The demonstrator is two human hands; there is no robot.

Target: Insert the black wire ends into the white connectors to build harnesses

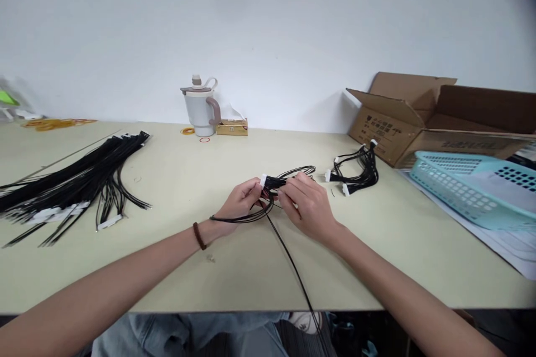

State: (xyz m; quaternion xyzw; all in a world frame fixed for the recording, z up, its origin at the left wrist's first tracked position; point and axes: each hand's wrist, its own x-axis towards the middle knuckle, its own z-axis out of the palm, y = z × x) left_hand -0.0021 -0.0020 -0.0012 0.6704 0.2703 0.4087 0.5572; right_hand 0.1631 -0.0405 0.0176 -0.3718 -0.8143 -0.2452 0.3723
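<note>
Forearms reach in over the near edge of the table [188,268], a dark bracelet [199,236] on the left wrist. At mid-table, the left hand [240,201] and right hand [305,206] both pinch a black wire harness [274,182] with closed fingertips beside its white connector [263,181]; its tail trails off the near edge. By my judgement, one coiled bundle [355,173] lies done near the cardboard box [419,117], while the pile of straight harnesses [71,178] at left awaits.
</note>
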